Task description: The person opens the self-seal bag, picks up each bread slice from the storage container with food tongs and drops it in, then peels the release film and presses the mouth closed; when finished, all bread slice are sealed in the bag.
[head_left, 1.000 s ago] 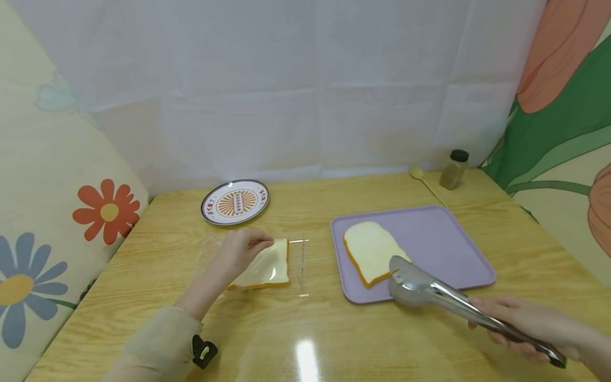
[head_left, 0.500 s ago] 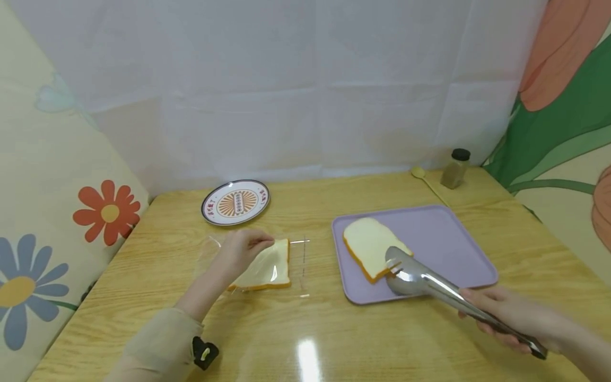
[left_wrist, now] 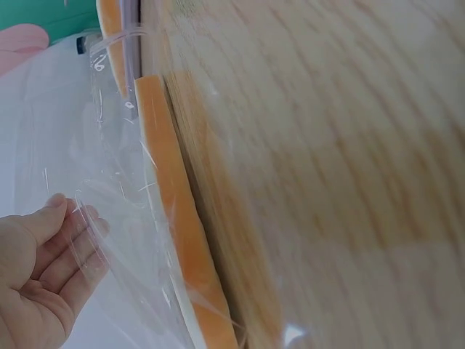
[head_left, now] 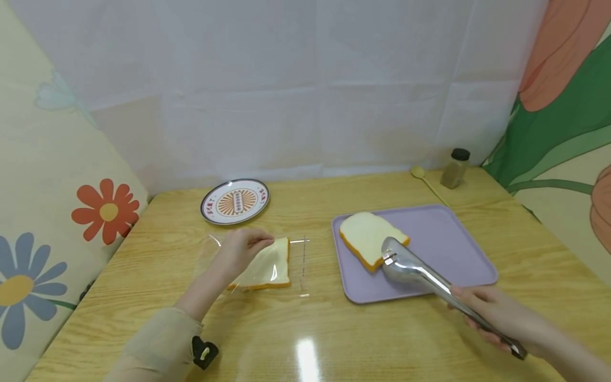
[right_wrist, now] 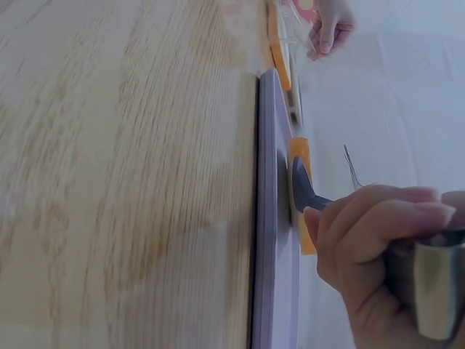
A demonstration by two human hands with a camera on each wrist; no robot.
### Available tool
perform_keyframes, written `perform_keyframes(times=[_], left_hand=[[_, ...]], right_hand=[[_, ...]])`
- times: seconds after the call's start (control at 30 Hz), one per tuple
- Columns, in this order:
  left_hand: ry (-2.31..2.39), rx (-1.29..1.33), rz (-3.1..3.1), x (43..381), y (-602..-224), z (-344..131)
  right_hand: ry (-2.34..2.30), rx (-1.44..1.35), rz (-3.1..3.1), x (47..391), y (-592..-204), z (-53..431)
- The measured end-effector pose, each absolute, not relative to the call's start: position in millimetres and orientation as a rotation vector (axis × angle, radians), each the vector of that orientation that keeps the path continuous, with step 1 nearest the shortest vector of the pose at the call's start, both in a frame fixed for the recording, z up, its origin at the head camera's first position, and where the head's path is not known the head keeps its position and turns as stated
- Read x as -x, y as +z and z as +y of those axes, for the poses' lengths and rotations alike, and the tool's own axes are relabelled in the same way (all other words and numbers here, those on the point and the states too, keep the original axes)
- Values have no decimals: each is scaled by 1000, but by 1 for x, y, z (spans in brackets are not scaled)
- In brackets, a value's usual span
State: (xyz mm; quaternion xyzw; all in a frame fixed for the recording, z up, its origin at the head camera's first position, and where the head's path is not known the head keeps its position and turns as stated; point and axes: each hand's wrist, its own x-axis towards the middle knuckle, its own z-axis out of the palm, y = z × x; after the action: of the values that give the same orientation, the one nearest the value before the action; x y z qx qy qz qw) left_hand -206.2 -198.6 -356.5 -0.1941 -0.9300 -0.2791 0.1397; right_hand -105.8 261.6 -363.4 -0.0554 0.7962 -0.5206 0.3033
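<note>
My left hand [head_left: 238, 253] pinches the upper layer of a clear plastic bag [head_left: 297, 270] between thumb and fingertips, lifting it a little. Inside the bag a bread slice [head_left: 269, 268] with an orange crust lies flat. My right hand [head_left: 491, 313] grips metal tongs [head_left: 429, 278] by the handle. Their heads are at the near right edge of a second bread slice [head_left: 369, 236] on the lilac tray [head_left: 444, 239]. In the right wrist view, the tongs' arms stand apart, one at the slice [right_wrist: 304, 233] and the other away from it. The slice's underside is hidden.
A round patterned plate [head_left: 235, 202] stands behind the bag. A yellow spoon [head_left: 429, 185] and a black-lidded jar [head_left: 455, 170] lie beyond the tray at the back right. A white cloth [head_left: 305, 95] hangs behind the wooden table [head_left: 267, 334].
The right hand and tongs have moved left and away from me. The slice on the tray has slid the same way and turned slightly. The left hand has stayed still.
</note>
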Motion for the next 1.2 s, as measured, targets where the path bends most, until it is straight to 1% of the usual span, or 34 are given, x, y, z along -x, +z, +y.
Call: perform_keyframes(times=[0.33, 0.87, 1.2], left_hand=[[-815, 562, -2694, 207, -357, -198], [-803, 560, -2716, 207, -355, -198], [-826, 561, -2734, 207, -356, -198]], right_hand=[[-1399, 174, 2152, 112, -371, 251], [-1416, 210, 2150, 129, -370, 237], [-1422, 167, 2158, 143, -373, 232]])
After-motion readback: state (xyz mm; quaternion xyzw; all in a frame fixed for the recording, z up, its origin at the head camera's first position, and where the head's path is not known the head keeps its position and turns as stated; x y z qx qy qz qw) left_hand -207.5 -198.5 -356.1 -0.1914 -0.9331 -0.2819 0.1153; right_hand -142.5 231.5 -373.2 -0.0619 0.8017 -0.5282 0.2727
